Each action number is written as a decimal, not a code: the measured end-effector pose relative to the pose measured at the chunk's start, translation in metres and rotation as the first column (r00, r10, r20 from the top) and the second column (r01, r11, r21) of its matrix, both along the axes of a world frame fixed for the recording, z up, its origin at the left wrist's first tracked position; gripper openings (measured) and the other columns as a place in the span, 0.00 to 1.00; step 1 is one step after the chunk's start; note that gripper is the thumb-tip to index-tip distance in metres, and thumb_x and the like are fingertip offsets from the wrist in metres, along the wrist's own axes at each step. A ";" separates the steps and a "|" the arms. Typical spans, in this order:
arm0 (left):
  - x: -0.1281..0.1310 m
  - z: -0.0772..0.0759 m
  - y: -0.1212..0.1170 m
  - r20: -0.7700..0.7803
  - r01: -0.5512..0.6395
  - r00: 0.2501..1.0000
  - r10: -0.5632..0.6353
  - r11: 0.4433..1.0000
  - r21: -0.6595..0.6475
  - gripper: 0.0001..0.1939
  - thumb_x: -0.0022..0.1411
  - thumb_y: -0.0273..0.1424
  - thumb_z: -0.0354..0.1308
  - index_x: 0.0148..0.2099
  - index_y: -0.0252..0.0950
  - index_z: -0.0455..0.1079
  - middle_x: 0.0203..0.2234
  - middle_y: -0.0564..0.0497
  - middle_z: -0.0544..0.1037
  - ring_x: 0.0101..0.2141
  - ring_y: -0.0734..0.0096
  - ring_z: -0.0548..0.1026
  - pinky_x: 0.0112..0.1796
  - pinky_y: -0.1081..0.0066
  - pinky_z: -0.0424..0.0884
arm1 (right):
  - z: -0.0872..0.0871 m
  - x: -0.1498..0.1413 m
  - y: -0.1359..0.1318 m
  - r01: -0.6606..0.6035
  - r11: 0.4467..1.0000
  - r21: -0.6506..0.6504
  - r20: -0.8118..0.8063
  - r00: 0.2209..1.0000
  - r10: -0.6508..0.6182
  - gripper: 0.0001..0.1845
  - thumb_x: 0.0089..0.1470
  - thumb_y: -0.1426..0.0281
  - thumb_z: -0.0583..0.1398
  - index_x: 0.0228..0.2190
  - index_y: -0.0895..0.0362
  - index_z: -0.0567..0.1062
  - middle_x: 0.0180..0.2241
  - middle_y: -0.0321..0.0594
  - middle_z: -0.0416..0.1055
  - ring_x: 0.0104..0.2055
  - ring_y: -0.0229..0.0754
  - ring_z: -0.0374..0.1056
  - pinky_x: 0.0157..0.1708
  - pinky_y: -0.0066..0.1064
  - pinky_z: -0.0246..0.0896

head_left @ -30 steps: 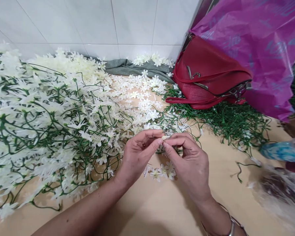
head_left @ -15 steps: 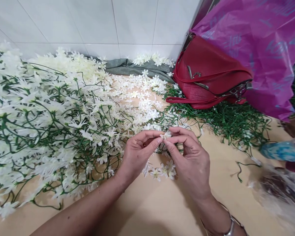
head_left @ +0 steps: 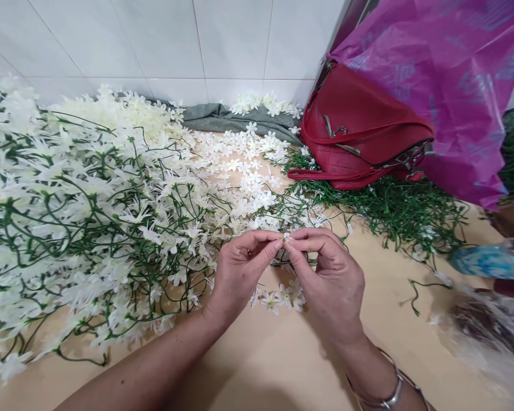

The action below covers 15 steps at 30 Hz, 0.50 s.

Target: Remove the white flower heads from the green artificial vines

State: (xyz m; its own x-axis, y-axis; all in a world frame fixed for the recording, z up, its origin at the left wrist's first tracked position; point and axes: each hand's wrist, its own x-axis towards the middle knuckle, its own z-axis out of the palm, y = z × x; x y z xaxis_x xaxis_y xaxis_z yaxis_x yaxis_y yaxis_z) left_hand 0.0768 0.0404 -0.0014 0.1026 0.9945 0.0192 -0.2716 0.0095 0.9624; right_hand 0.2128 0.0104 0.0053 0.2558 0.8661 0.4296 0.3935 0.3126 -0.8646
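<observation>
Between my two hands a small white artificial flower point(head_left: 286, 236) is pinched at the fingertips, mostly covered by them. My left hand point(head_left: 244, 268) grips it between thumb and forefinger from the left. From the right, my right hand point(head_left: 332, 277) closes its thumb and fingers on the same flower. Just below the hands, a few loose white blossoms point(head_left: 278, 298) lie on the tan table point(head_left: 257, 354). To the left spreads a big heap of white flowers on green stems point(head_left: 89, 217). Behind the hands are scattered loose white flower heads point(head_left: 257, 194).
A red handbag point(head_left: 364, 128) rests at the back right on a pile of green stems point(head_left: 402, 211), beside a purple plastic bag point(head_left: 454, 97). At right lie a single stem point(head_left: 416, 294), a blue patterned item point(head_left: 490, 260) and a clear plastic bag point(head_left: 497, 342). Grey cloth point(head_left: 214, 117) lines the tiled wall.
The right hand's fingers have drawn closer together over the flower, so less of it shows. Both hands stay in about the same place.
</observation>
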 end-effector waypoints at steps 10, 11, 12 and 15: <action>-0.006 0.002 0.001 -0.014 0.111 0.994 -0.110 0.994 0.018 0.03 0.63 0.30 0.68 0.39 0.37 0.83 0.34 0.50 0.85 0.37 0.69 0.81 0.44 0.69 0.77 | 0.000 0.003 0.002 -0.027 0.999 -0.039 -0.116 0.993 0.023 0.05 0.58 0.74 0.66 0.31 0.52 0.79 0.39 0.40 0.77 0.46 0.45 0.74 0.48 0.41 0.69; -0.006 0.002 0.001 -0.021 0.124 0.992 -0.123 0.992 0.037 0.04 0.64 0.30 0.68 0.40 0.37 0.83 0.36 0.49 0.85 0.38 0.68 0.81 0.45 0.69 0.77 | 0.000 0.005 0.003 -0.037 0.998 -0.053 -0.174 0.984 0.027 0.06 0.58 0.74 0.67 0.31 0.52 0.79 0.39 0.40 0.77 0.45 0.45 0.74 0.47 0.40 0.70; -0.007 0.003 0.001 -0.028 0.136 0.991 -0.135 0.989 0.061 0.04 0.65 0.30 0.67 0.42 0.38 0.82 0.38 0.48 0.85 0.40 0.67 0.81 0.46 0.68 0.77 | 0.001 0.006 0.004 -0.049 0.997 -0.065 -0.235 0.972 0.032 0.06 0.56 0.74 0.68 0.30 0.52 0.79 0.38 0.39 0.77 0.43 0.44 0.75 0.46 0.39 0.70; -0.009 0.006 0.002 -0.043 0.143 0.989 -0.139 0.984 0.104 0.08 0.70 0.31 0.62 0.48 0.38 0.81 0.43 0.46 0.84 0.45 0.65 0.81 0.51 0.66 0.76 | 0.002 0.012 0.008 -0.093 0.990 -0.102 -0.383 0.923 0.047 0.07 0.53 0.75 0.69 0.27 0.52 0.78 0.36 0.38 0.78 0.39 0.42 0.76 0.41 0.36 0.73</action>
State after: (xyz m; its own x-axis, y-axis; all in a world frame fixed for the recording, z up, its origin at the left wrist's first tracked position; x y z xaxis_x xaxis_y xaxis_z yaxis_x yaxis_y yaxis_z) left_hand 0.0678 0.0420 0.0047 0.2443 0.9625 0.1176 -0.2406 -0.0574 0.9689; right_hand 0.2249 0.0186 0.0070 0.3165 0.9254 0.2083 0.0101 0.2163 -0.9763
